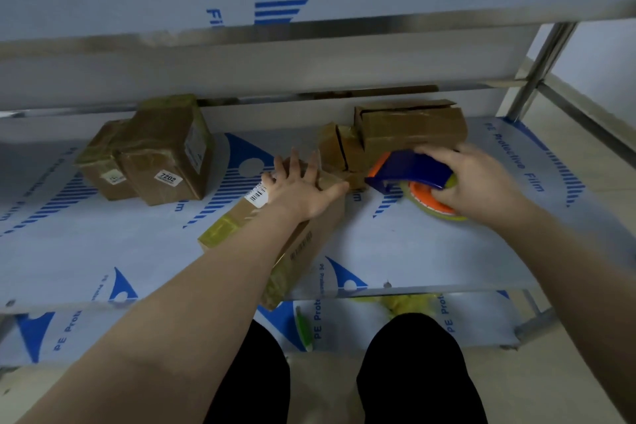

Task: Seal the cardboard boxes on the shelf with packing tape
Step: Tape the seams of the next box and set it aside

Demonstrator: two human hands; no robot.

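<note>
Two hands: you are holding them apart above the shelf point(103, 251).
Left hand point(303, 191): you are pressing it flat, fingers spread, on the long box point(304, 244) lying diagonally there.
Right hand point(481, 182): you are gripping the tape dispenser point(409, 169) just beside that box.

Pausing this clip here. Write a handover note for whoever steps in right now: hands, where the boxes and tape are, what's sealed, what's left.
Left hand lies flat, fingers spread, on the long box, which sits angled on the shelf with its near end over the front edge. Right hand grips the tape dispenser just off that box's far end.
Done, apparently: the 7202 box and its left neighbour look taped over.
To do: the long box's top seam, seemingly in progress; the small box and back-right box show dark gaps between flaps, so likely unsealed.
</note>
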